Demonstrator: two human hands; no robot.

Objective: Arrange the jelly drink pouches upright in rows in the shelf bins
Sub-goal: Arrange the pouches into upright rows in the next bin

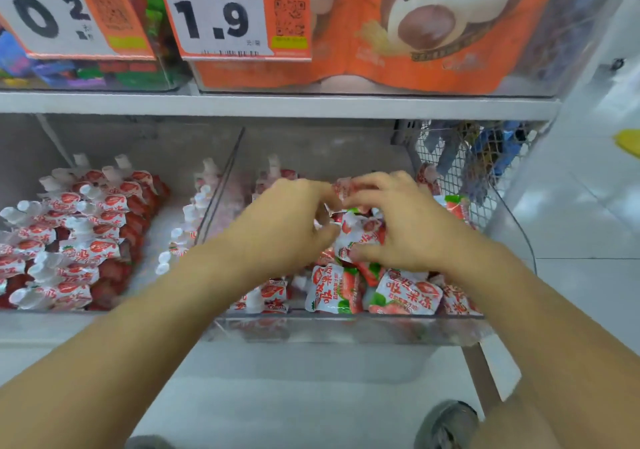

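Red-and-white strawberry jelly pouches with white caps fill two clear shelf bins. In the left bin (pixel 104 313) pouches (pixel 86 227) stand in tidy rows, with a second row (pixel 194 213) by the divider. In the right bin (pixel 346 324) loose pouches (pixel 405 292) lie jumbled. Both my hands are inside the right bin. My left hand (pixel 284 227) has curled fingers touching a pouch (pixel 356 234) in the middle. My right hand (pixel 405 220) pinches that same pouch between thumb and fingers; its top corner shows between both hands.
A white shelf edge (pixel 277 105) runs above the bins, carrying price tags (pixel 221 12) and orange marshmallow bags (pixel 433 26). A wire mesh basket (pixel 478 171) with blue items hangs right of the bin. White floor lies below and right.
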